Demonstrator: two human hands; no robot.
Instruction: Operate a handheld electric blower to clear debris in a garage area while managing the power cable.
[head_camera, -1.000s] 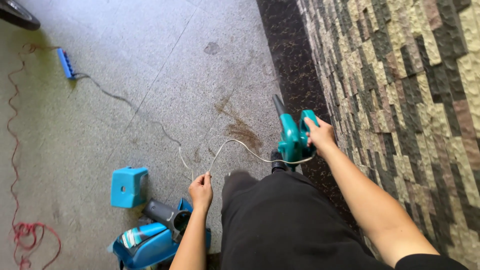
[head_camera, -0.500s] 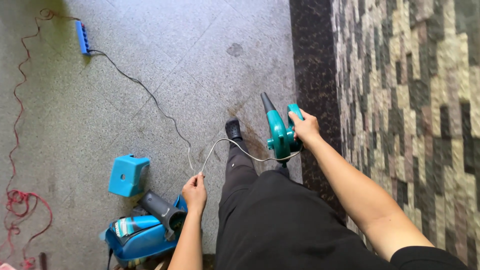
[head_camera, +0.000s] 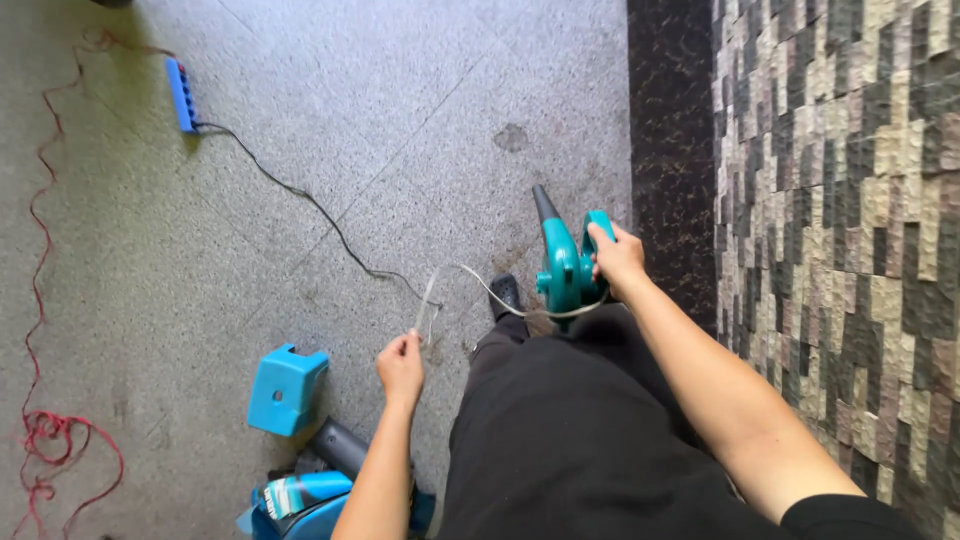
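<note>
My right hand (head_camera: 617, 260) grips the handle of a teal handheld blower (head_camera: 563, 262) whose dark nozzle points away from me over the grey speckled floor. My left hand (head_camera: 401, 366) pinches a loop of the blower's pale cord (head_camera: 463, 280), which runs across to the blower. My black trousers and one dark shoe (head_camera: 506, 293) show below the blower.
A blue power strip (head_camera: 181, 93) lies at the far left with a black cable (head_camera: 300, 195) trailing toward me. A red wire (head_camera: 40, 300) snakes down the left edge. A small blue box (head_camera: 286, 389) and a blue machine (head_camera: 300, 495) sit near my feet. A stone-tiled wall (head_camera: 840, 220) stands at the right.
The view has shifted as I stepped forward. The blower has swung a little toward the dark floor strip, and my left hand has lifted the cord loop higher.
</note>
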